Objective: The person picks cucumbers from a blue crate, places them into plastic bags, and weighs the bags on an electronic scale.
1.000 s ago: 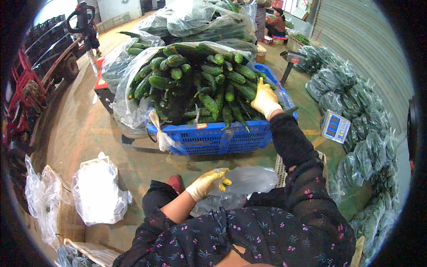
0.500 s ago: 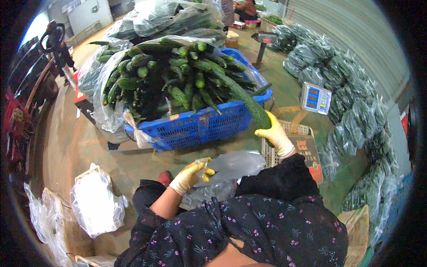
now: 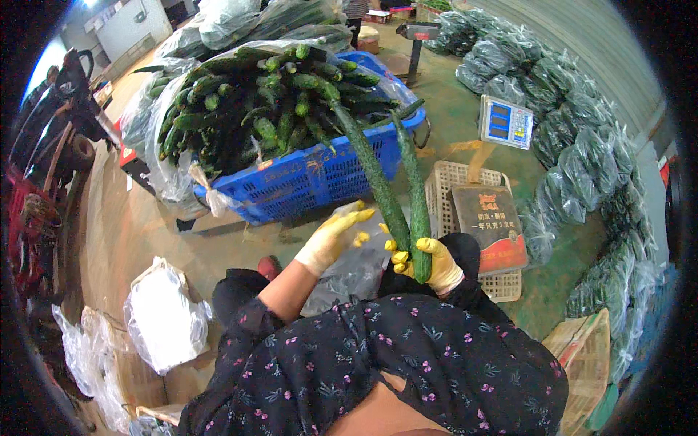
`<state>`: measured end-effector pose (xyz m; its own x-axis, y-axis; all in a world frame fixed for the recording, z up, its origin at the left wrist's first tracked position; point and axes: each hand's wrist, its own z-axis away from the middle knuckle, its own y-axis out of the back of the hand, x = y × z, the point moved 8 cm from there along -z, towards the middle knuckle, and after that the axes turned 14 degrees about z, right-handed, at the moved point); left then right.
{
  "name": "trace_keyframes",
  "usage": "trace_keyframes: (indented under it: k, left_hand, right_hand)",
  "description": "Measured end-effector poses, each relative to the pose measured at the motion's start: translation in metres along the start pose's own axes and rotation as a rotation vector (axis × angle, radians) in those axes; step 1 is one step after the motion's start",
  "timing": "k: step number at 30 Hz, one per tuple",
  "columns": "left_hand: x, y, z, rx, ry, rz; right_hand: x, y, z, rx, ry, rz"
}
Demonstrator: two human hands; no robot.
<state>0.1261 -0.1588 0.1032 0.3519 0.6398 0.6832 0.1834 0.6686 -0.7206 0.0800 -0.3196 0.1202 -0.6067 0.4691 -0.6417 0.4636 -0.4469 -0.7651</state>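
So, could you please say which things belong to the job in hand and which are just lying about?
Apparently in use: right hand, holding two cucumbers; left hand, beside clear plastic; blue crate.

Seemingly idle: cardboard box; bagged produce; wheeled cart.

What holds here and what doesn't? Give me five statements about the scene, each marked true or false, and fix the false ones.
1. The right hand holds two cucumbers. True.
2. The left hand also holds a cucumber. False: the left hand holds no cucumber.
3. The blue basket is heaped with more cucumbers. True.
4. Both hands wear yellow gloves. True.
5. The scale display stands left of the basket. False: the scale display is to its right.
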Motion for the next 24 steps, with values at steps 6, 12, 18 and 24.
trace_keyframes:
  k: [6, 12, 18, 24]
  left_hand:
    - [0.000, -0.031, -0.014, 0.037, 0.032, -0.169]
    - [0.003, -0.034, -0.009, 0.117, 0.035, -0.395]
    - [0.033, -0.040, 0.008, 0.172, -0.014, -0.329]
    - [0.060, -0.090, 0.037, -0.109, -0.006, -0.174]
  right_hand:
    - [-0.010, -0.025, -0.005, -0.007, 0.005, 0.537]
    - [-0.006, -0.009, -0.025, 0.049, -0.018, 0.518]
    - [-0.036, -0.011, -0.016, 0.059, 0.098, 0.283]
    - [-0.115, -0.063, -0.004, 0.014, 0.568, 0.660]
